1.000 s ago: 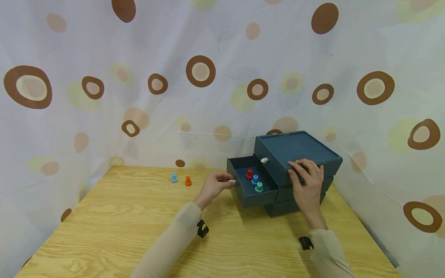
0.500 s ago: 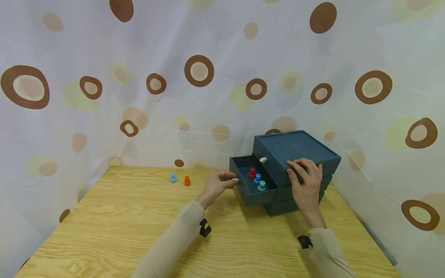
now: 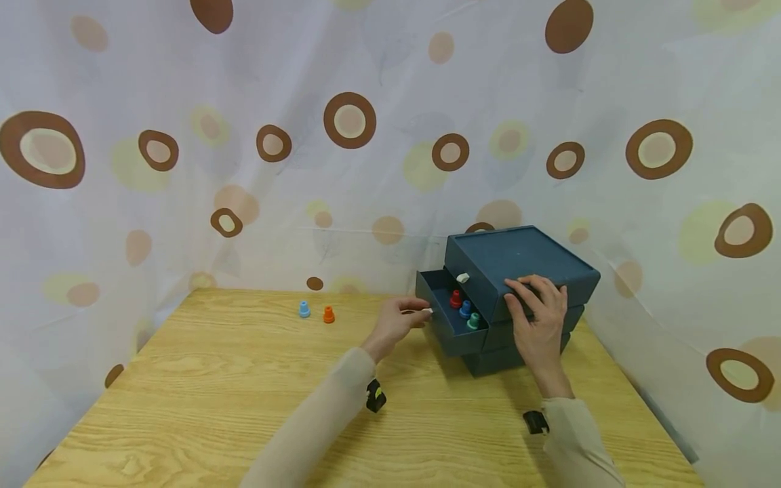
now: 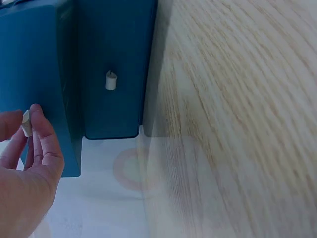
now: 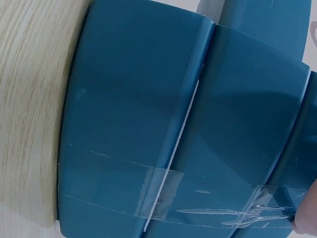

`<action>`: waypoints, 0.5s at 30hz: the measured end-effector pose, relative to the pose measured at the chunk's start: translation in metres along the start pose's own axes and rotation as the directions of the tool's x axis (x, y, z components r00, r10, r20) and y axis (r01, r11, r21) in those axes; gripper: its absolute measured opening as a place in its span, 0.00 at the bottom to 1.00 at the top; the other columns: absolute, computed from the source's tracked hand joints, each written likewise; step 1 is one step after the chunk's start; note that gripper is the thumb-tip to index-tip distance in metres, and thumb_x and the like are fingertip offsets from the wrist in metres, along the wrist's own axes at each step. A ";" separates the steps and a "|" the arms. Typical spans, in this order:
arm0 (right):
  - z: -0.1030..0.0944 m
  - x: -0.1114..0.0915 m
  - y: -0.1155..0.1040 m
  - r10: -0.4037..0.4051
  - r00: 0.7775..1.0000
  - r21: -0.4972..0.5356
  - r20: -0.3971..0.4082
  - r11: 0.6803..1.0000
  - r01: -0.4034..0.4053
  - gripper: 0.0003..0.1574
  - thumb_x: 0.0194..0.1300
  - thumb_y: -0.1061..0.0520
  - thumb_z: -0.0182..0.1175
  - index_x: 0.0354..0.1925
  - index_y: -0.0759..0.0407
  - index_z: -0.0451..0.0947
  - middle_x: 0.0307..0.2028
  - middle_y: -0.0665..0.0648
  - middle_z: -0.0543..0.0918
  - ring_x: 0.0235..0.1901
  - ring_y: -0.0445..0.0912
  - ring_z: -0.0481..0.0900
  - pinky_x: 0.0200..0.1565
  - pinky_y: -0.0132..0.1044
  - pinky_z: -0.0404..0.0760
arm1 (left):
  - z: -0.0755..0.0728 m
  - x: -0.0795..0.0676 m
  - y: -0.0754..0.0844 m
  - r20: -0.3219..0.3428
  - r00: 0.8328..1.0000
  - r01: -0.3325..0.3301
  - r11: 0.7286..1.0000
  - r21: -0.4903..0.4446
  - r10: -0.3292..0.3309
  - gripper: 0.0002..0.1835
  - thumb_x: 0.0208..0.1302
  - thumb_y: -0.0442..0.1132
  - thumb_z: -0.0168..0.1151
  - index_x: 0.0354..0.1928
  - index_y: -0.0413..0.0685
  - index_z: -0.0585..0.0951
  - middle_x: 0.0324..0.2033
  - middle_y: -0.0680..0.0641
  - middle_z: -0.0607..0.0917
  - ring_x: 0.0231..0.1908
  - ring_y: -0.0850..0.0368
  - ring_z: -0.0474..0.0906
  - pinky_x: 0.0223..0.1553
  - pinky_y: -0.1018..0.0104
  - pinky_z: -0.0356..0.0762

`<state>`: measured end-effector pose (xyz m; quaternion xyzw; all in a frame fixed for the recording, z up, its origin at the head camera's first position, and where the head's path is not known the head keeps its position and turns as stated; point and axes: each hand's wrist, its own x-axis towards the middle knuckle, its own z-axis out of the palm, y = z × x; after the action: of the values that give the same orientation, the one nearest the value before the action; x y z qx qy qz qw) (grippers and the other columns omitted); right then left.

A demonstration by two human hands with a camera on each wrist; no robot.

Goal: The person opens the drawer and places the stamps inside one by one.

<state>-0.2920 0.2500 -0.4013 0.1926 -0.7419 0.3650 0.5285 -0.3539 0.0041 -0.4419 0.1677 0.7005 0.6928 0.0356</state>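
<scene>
A dark blue drawer unit (image 3: pixel 525 261) stands on the table with its middle drawer (image 3: pixel 451 339) pulled partway out to the left. My left hand (image 3: pixel 393 324) pinches that drawer's small white knob (image 4: pixel 26 123) between thumb and fingers. Inside the drawer stand a red peg-like piece (image 3: pixel 455 299), a blue one (image 3: pixel 466 310) and a green one (image 3: pixel 473 321). My right hand (image 3: pixel 539 325) rests on the unit's near top edge, fingers over the top and spread. Only a bit of a right finger (image 5: pixel 307 210) shows in the right wrist view.
A light blue piece (image 3: pixel 304 310) and an orange piece (image 3: pixel 329 314) stand on the wooden table (image 3: pixel 213 386), left of the drawer. The top drawer's white knob (image 3: pixel 462 278) and the bottom drawer's knob (image 4: pixel 111 80) are visible. Clear tape (image 5: pixel 208 203) crosses the unit's side. A patterned curtain hangs behind.
My left hand has moved right, pushing the middle drawer further into the unit with the pieces riding inside. My right hand has stayed on the unit's edge.
</scene>
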 end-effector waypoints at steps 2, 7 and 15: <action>0.000 0.000 0.000 -0.001 1.000 0.000 0.001 1.000 0.001 0.14 0.62 0.61 0.66 0.47 0.58 0.86 0.48 0.66 0.80 0.59 0.59 0.70 0.71 0.67 0.39 | 0.004 0.002 0.000 0.001 1.000 -0.002 1.000 -0.008 0.002 0.11 0.66 0.31 0.62 0.48 0.35 0.84 0.44 0.38 0.86 0.42 0.44 0.86 0.46 0.60 0.84; -0.002 -0.001 0.000 0.005 1.000 0.000 0.003 1.000 -0.005 0.13 0.63 0.61 0.66 0.47 0.58 0.86 0.48 0.66 0.80 0.58 0.60 0.70 0.71 0.67 0.39 | 0.012 0.003 0.000 -0.007 1.000 0.007 1.000 -0.022 -0.007 0.11 0.68 0.31 0.60 0.49 0.35 0.84 0.43 0.38 0.87 0.45 0.39 0.84 0.46 0.58 0.84; -0.002 0.001 -0.002 0.003 1.000 0.009 0.002 1.000 -0.003 0.14 0.62 0.62 0.66 0.47 0.58 0.86 0.48 0.65 0.80 0.59 0.59 0.70 0.71 0.66 0.38 | 0.022 0.007 -0.002 -0.022 1.000 0.011 0.996 -0.084 -0.013 0.13 0.67 0.29 0.60 0.51 0.33 0.83 0.44 0.36 0.85 0.44 0.48 0.85 0.51 0.55 0.82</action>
<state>-0.2900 0.2502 -0.3999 0.1944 -0.7410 0.3689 0.5264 -0.3546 0.0272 -0.4431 0.1541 0.6721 0.7232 0.0390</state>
